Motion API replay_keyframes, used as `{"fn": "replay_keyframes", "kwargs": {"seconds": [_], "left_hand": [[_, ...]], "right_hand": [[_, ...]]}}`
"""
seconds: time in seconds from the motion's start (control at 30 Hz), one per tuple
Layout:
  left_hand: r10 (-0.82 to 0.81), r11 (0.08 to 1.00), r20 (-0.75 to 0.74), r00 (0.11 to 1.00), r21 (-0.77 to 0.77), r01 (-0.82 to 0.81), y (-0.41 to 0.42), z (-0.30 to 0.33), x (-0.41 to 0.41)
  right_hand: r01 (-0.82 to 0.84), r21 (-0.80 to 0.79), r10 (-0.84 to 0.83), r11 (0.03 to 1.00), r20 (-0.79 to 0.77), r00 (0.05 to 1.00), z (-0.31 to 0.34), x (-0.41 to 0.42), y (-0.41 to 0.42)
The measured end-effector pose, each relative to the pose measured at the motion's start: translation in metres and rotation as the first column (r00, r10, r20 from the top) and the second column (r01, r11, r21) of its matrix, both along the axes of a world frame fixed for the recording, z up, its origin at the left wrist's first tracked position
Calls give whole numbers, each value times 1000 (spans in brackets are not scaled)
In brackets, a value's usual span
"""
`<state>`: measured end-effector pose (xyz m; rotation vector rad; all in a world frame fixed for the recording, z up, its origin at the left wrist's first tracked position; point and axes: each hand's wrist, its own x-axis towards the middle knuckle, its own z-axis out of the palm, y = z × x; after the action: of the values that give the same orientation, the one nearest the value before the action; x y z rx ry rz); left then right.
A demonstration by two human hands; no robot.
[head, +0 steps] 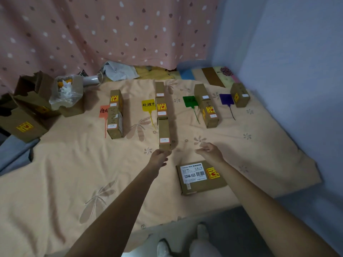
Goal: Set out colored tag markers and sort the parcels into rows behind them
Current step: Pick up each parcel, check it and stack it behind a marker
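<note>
Four tag markers lie on the bed: red (103,110), yellow (148,105), green (190,101), purple (226,99). Brown parcels stand in rows beside them: two by the red tag (115,115), three by the yellow, two by the green (208,108), one by the purple (240,97). My left hand (159,157) touches the near end of the nearest parcel in the yellow row (164,135); its fingers are hidden from view. My right hand (209,151) hovers beside it, fingers relaxed and holding nothing. A flat parcel (201,177) lies near the bed's front edge under my right forearm.
Loose cardboard boxes (24,125) and a plastic bag (65,91) pile at the left. A spotted pink curtain (111,34) hangs behind the bed, a blue wall (297,71) at right. The peach sheet (74,173) covers the bed; my feet show below.
</note>
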<state>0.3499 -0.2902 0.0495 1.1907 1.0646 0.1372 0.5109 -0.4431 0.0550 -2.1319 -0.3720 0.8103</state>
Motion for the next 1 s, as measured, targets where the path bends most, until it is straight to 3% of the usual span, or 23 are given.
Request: {"fn": "replay_keyframes", "kwargs": {"seconds": [0.33, 0.47, 0.6, 0.8, 0.9, 1.0], "left_hand": [[-34, 999, -244, 969, -47, 23, -52, -50, -11], [29, 996, -291, 956, -67, -51, -65, -58, -8], [46, 992, -312, 949, -95, -79, -82, -62, -4], [106, 978, -194, 975, -156, -137, -93, -94, -4], [151, 981, -101, 983, -106, -162, -94, -57, -3], [0, 994, -16, 1000, -112, -1, -86, -22, -4]], "right_hand": [[-8, -327, 47, 945, 112, 993, -26, 30, -63], [-114, -366, 116, 924, -16, 993, -40, 34, -75], [-183, -309, 145, 933, -140, 979, -49, 32, -78], [-201, -294, 177, 934, -106, 979, -53, 35, -75], [-129, -195, 111, 972, -101, 989, -49, 40, -70], [-34, -19, 31, 999, -138, 990, -42, 48, -61]]}}
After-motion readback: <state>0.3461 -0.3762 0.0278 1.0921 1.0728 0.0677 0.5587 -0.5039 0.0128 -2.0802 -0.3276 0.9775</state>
